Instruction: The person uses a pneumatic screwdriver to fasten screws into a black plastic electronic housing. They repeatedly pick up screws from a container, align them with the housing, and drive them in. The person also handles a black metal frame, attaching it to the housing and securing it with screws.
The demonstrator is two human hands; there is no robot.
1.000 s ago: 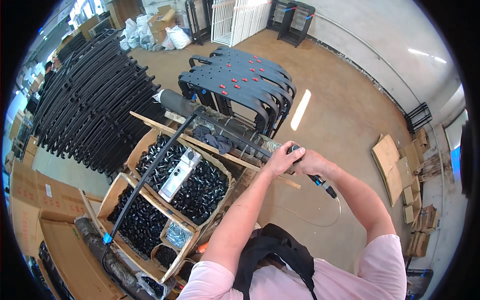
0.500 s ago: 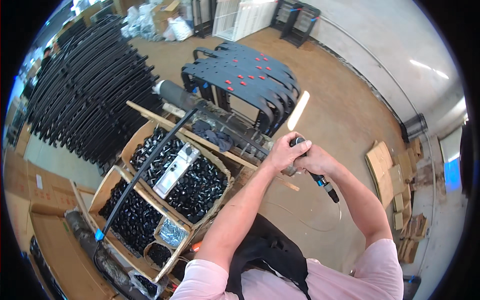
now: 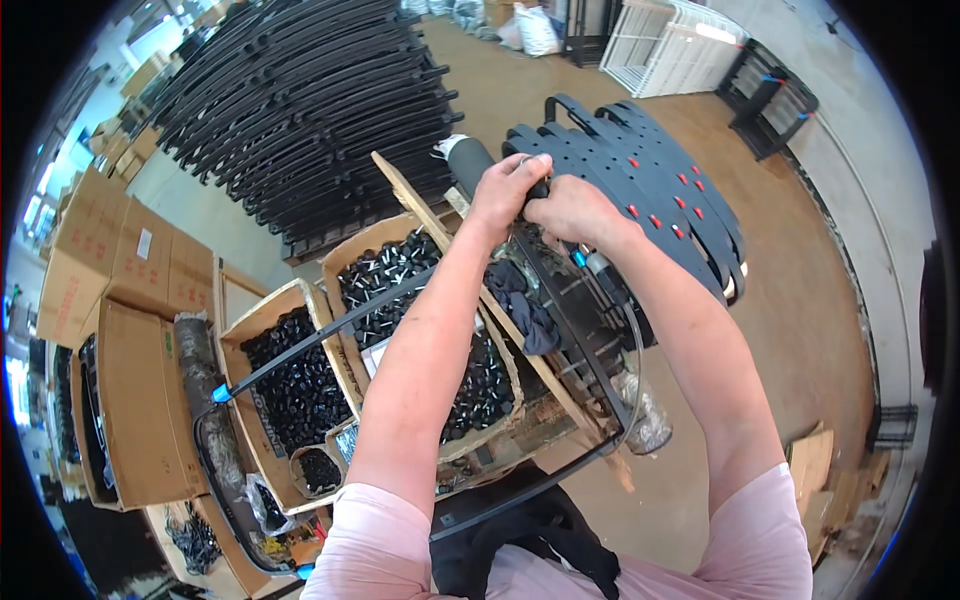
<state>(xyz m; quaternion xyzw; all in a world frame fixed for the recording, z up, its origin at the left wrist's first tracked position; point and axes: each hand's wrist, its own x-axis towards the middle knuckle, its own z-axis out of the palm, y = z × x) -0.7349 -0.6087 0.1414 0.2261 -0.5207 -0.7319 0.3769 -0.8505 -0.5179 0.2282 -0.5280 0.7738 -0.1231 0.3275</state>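
Both hands meet on a black tool: the left hand [image 3: 512, 190] closes over its top, the right hand [image 3: 570, 210] grips its body [image 3: 603, 272], just over curved black plates [image 3: 650, 190]. It looks rigid and fairly heavy; the body is the place to hold. Below the grip, cartons [image 3: 300, 370] of small black parts; beyond, stacked black frames [image 3: 300, 100] and a brown floor [image 3: 800, 330].

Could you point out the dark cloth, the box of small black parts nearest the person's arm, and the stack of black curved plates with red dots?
dark cloth [image 3: 525, 305], head view, on its bunched middle.
box of small black parts [image 3: 385, 275], head view, on the parts inside.
stack of black curved plates [image 3: 660, 185], head view, on the top plate.
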